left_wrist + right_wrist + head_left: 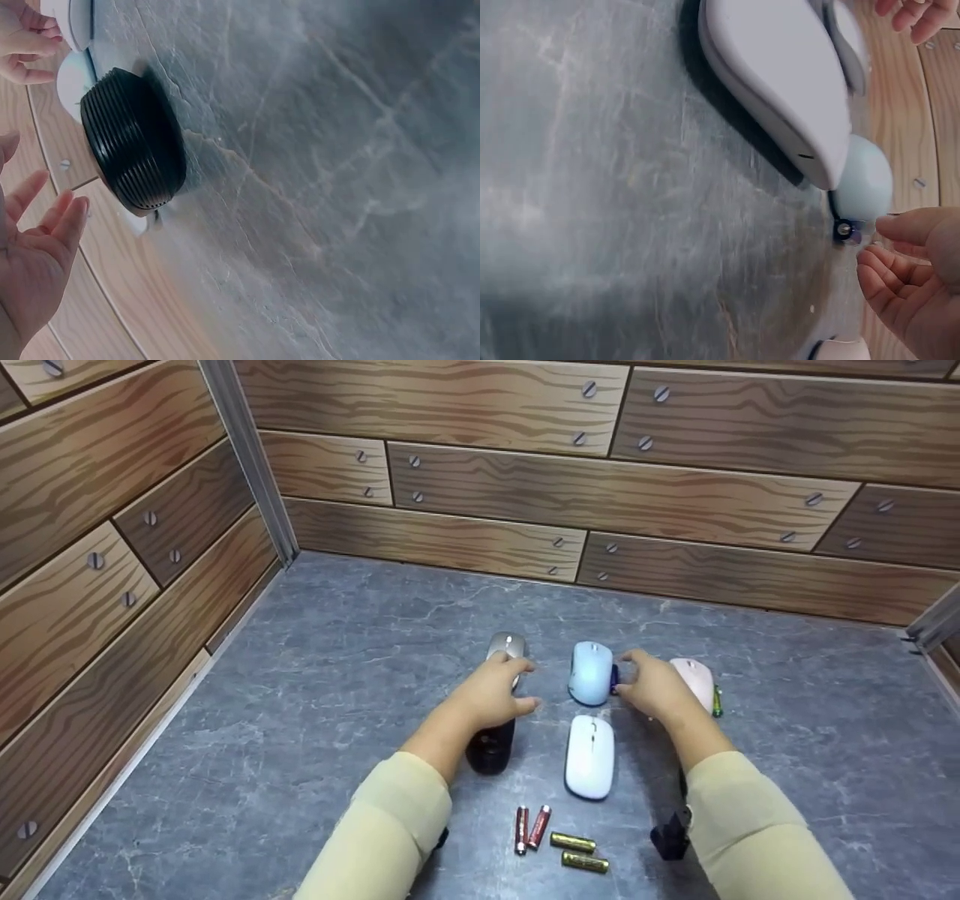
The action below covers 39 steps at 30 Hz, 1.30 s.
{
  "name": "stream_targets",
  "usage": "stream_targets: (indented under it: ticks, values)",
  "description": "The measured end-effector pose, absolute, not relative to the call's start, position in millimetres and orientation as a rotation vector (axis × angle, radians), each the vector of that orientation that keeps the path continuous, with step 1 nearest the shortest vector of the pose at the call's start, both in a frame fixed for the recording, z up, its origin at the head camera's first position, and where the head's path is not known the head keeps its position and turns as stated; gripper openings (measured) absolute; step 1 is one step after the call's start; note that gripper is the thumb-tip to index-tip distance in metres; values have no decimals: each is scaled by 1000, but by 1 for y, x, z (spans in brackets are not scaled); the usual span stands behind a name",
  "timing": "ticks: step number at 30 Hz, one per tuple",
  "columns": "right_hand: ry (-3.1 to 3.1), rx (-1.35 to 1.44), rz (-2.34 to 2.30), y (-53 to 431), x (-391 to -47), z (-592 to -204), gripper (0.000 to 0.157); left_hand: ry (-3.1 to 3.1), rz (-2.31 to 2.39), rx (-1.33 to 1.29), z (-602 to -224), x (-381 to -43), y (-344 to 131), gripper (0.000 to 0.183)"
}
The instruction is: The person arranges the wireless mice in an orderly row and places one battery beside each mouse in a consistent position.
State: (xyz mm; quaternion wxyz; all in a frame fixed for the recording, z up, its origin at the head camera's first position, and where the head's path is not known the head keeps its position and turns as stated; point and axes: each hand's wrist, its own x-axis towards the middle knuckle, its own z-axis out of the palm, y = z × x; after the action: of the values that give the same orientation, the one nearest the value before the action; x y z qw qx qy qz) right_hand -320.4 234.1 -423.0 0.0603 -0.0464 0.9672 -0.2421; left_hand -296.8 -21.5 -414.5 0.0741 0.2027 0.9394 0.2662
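My left hand (491, 694) is over a black mouse (491, 751) and a silver-grey mouse (507, 643), its fingers spread. In the left wrist view, the left hand (41, 262) stands apart from the black ribbed side of that mouse. My right hand (656, 688) is just right of a light blue mouse (591, 673). Its thumb and fingertips come close to a dark blue battery (845, 231) beside that mouse; contact cannot be made out. A white mouse (590, 757) lies in front of the blue one. Past the right hand sits a pale pink mouse (695, 682).
Two red batteries (521, 830) and two gold-green batteries (579, 862) lie near the front of the grey marbled tabletop (225, 765). Green batteries (718, 701) are beside the pink mouse. Wood-patterned walls (480, 472) close off the back and left.
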Motion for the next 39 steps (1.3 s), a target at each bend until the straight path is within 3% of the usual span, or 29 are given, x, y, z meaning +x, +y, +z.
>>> stream_targets:
  ticks: [20, 39]
  values:
    - [2955, -520, -774, 208, -258, -378, 34, 2846, 802, 773, -399, -255, -39, 55]
    - [2843, -841, -767, 173, -199, -390, 22, 2787, 777, 995, -410, -207, -42, 53]
